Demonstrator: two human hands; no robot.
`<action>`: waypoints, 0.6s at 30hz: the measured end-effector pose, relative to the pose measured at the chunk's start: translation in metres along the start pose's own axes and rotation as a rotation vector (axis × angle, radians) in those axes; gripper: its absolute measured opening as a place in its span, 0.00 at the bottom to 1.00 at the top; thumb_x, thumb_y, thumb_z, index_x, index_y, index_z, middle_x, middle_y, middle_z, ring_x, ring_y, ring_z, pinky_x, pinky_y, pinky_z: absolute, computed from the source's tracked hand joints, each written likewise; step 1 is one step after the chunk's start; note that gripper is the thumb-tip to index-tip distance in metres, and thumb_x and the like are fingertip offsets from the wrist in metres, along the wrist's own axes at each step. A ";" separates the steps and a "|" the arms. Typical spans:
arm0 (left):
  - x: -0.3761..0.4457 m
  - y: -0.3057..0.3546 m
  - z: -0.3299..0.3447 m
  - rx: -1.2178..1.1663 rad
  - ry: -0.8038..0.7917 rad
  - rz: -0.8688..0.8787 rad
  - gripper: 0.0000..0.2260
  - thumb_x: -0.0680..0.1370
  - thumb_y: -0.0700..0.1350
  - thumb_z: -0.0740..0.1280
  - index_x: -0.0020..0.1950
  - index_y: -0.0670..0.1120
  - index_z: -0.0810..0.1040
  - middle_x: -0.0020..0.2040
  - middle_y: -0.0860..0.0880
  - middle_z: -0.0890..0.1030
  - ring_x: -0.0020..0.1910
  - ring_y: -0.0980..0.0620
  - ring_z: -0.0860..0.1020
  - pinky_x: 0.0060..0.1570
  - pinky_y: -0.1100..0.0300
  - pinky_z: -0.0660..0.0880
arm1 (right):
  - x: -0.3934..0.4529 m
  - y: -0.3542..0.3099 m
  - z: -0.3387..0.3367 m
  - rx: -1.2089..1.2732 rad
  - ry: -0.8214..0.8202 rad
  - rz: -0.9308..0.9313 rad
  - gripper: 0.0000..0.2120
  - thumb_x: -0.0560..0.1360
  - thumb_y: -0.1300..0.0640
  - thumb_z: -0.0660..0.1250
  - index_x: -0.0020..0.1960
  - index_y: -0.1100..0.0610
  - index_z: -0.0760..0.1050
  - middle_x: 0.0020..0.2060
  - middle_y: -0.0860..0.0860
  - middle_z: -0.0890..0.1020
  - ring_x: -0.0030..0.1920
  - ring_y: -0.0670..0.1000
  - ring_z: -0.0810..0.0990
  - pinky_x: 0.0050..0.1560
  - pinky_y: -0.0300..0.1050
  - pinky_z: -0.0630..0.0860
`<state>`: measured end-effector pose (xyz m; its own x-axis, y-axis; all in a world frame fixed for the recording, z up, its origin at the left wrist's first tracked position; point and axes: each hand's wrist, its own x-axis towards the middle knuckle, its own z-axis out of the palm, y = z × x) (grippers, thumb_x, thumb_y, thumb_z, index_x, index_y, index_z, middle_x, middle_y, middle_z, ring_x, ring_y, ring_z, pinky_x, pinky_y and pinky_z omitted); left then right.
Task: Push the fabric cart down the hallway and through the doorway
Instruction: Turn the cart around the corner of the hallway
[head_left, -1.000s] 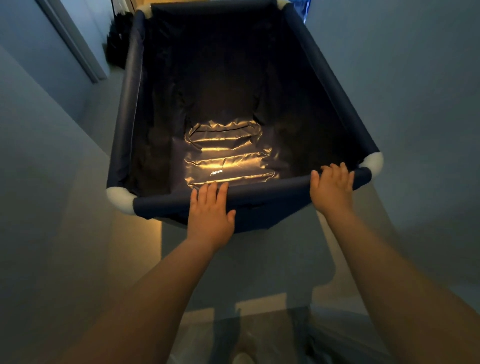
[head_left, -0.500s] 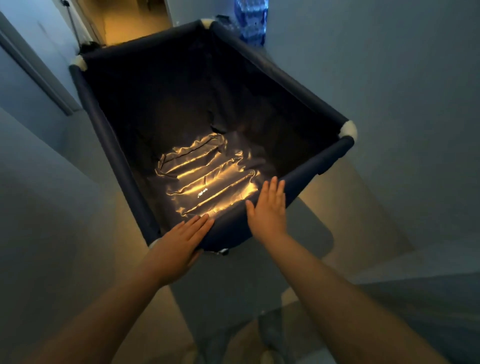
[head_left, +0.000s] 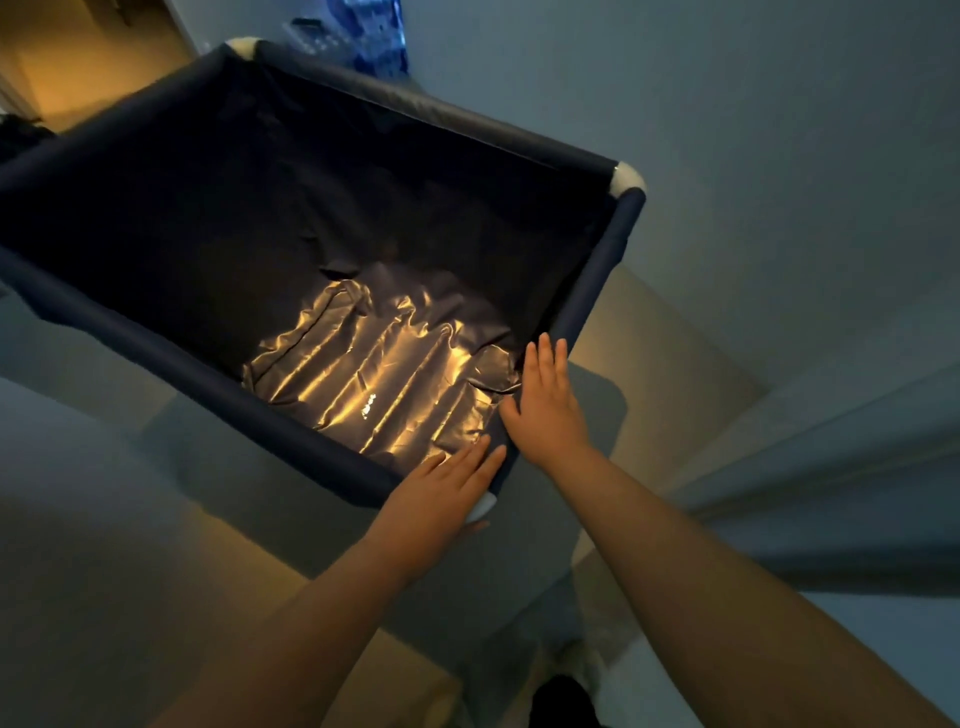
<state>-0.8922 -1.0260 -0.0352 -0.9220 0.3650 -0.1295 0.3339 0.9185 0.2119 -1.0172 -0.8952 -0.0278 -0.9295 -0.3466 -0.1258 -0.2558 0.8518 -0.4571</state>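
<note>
The fabric cart (head_left: 597, 280) is a deep dark-blue bin with padded rails and white corner joints. It stands skewed in the hallway, its near corner pointing at me. Its shiny, wrinkled bottom (head_left: 374, 384) reflects warm light and holds nothing. My left hand (head_left: 441, 493) lies flat over the near corner and covers most of the white joint there. My right hand (head_left: 545, 410) lies flat on the right rail just beyond that corner, fingers straight and together. Neither hand is curled around a rail.
A warmly lit doorway (head_left: 78, 52) opens at the top left, beyond the cart's far side. A blue pack of water bottles (head_left: 374, 36) stands by the far corner. Walls close in on the right (head_left: 779, 156) and the left (head_left: 78, 519). A dark object (head_left: 15, 135) sits at the left edge.
The cart has swung from square to skewed, its far end turning left toward the doorway. Both hands slid from a spread grip on the near rail to the near corner, now flat.
</note>
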 end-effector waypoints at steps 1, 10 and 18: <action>0.003 0.002 0.002 -0.009 0.009 -0.001 0.33 0.80 0.55 0.56 0.73 0.48 0.36 0.78 0.45 0.47 0.75 0.50 0.51 0.71 0.55 0.52 | 0.002 0.002 -0.001 -0.010 -0.002 -0.002 0.33 0.77 0.52 0.54 0.75 0.60 0.42 0.77 0.54 0.42 0.75 0.53 0.35 0.76 0.52 0.47; 0.046 0.036 0.010 -0.119 0.035 -0.023 0.34 0.80 0.56 0.54 0.70 0.46 0.32 0.77 0.40 0.46 0.75 0.48 0.52 0.72 0.57 0.49 | 0.029 0.038 -0.023 -0.091 -0.042 -0.084 0.33 0.76 0.54 0.55 0.75 0.60 0.43 0.77 0.54 0.43 0.75 0.53 0.36 0.74 0.48 0.42; 0.099 0.067 0.013 -0.162 0.069 -0.119 0.36 0.80 0.55 0.56 0.72 0.41 0.34 0.76 0.38 0.44 0.75 0.46 0.52 0.72 0.56 0.49 | 0.066 0.067 -0.044 -0.144 -0.090 -0.163 0.34 0.74 0.56 0.56 0.75 0.58 0.44 0.77 0.53 0.43 0.76 0.53 0.37 0.75 0.50 0.44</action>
<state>-0.9584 -0.9266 -0.0463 -0.9662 0.2388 -0.0971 0.1909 0.9160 0.3528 -1.1079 -0.8436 -0.0277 -0.8470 -0.5124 -0.1416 -0.4418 0.8266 -0.3486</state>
